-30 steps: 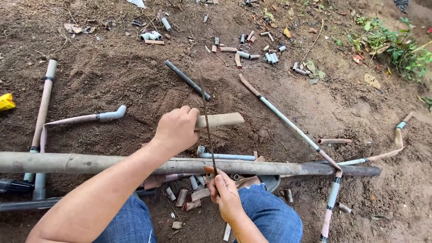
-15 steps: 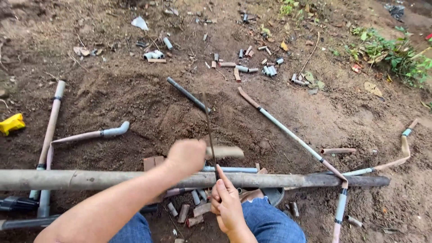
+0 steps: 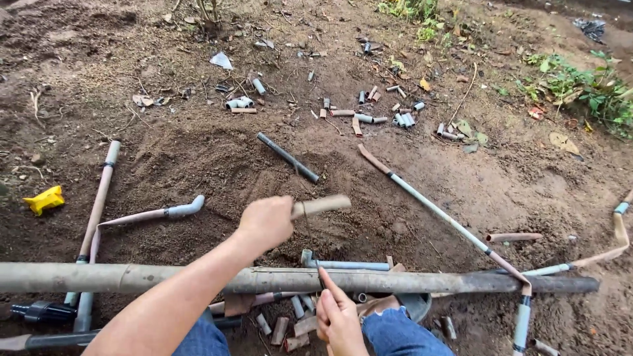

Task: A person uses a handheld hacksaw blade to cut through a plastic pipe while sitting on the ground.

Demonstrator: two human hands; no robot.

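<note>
A: Saw [image 3: 310, 217], centre of frame. Pale handle in the left hand [image 3: 266, 223], which is fisted around it; the free end of the handle points right and slightly up. A thin dark blade drops from the handle towards the pole [image 3: 198, 279]; it is blurred, so its exact line is hard to read.

B: Pole axis?

A: Long axis runs left to right across the lower frame, nearly level, from the left edge to a dark end at lower right. It lies on the soil [image 3: 198, 165], over the person's knees.

B: Right hand?

A: Right hand [image 3: 339, 320] at bottom centre, just below the pole. Index finger stretched up to the pole where the blade meets it; the other fingers are curled. Cannot tell whether it pinches anything.

B: Surroundings?

A: Grey pipe [image 3: 346, 265] lies just behind the pole, parallel to it. Dark tube [image 3: 287, 157] above centre, slanting from upper left to lower right. Long thin pipe [image 3: 435, 211] runs diagonally from centre to lower right. Curved pipe [image 3: 151, 214] at left, its elbow end pointing up and right. Yellow scrap [image 3: 43, 199] at far left. Short cut pieces [image 3: 402, 118] scattered in the upper middle.
</note>
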